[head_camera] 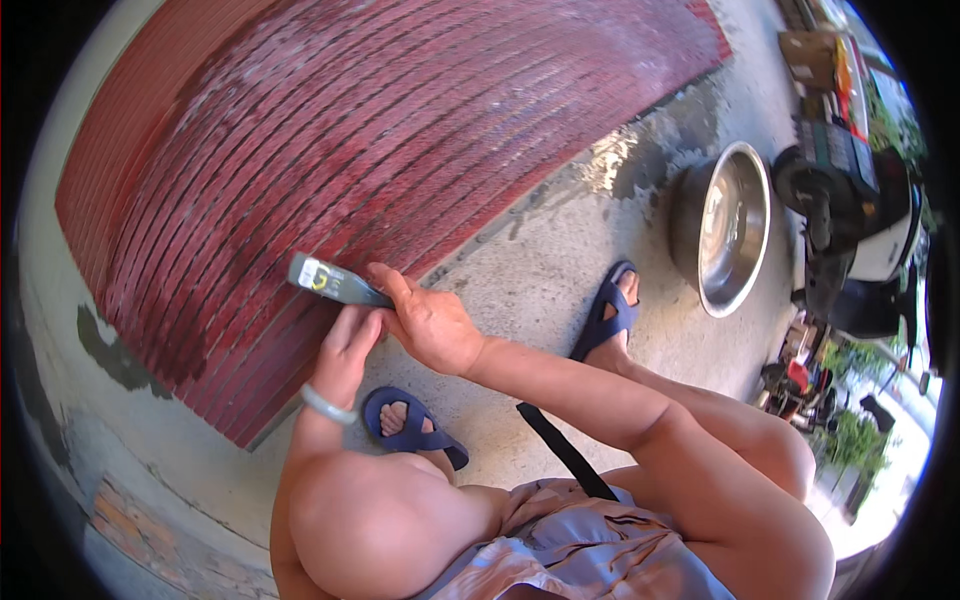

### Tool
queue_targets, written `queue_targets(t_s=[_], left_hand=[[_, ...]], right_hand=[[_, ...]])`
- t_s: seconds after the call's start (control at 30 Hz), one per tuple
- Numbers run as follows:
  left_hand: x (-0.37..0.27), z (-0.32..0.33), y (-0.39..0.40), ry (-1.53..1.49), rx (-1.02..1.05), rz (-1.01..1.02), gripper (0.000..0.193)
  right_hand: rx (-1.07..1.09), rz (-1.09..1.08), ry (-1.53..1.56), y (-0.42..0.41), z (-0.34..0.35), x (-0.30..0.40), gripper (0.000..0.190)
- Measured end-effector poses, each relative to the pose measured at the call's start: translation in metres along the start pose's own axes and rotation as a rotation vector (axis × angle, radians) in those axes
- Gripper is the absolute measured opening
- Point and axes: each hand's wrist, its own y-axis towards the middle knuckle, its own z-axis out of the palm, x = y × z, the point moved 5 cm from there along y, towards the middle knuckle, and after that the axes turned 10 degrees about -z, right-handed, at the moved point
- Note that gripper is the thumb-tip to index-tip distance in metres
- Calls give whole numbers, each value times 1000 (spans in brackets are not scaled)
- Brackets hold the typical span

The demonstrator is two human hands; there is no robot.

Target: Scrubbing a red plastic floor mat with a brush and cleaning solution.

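My right hand (435,319) grips the narrow end of a flat grey-green handled tool (330,279), apparently a scrubbing brush, with a printed label on its top. Any bristles are hidden underneath. My left hand (349,341), with a pale bangle (328,405) at the wrist, is up against the tool from below; its fingertips are partly hidden. Beneath both hands spreads a large red slatted mat (390,142), ribbed with dark lines. Much of its surface looks wet, with whitish suds towards the far side.
On the concrete floor (517,292), a steel basin (686,225) stands to the right. Water has pooled (637,161) by the mat's edge. My sandalled feet (611,311) are beside the mat. A scooter (862,240) and a cardboard box (808,60) are at far right.
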Motion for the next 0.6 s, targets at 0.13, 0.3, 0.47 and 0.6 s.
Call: queue_targets(t_s=[0.13,0.3,0.47,0.6], left_hand=[[32,-28,-25,176,-44,-341,53],[-2,-48,-37,216,-240,-217,46],[-25,-30,-8,248,-233,-123,43],[-40,-21,1,226,-203,-71,43]], right_hand=[[-14,-98,-299,-20,-11,-38,59],[-127,-80,-736,-45,-91,-145,64],[-460,286,-697,-67,-130,-177,60],[-360,85,-634,-66,-85,-143,62]])
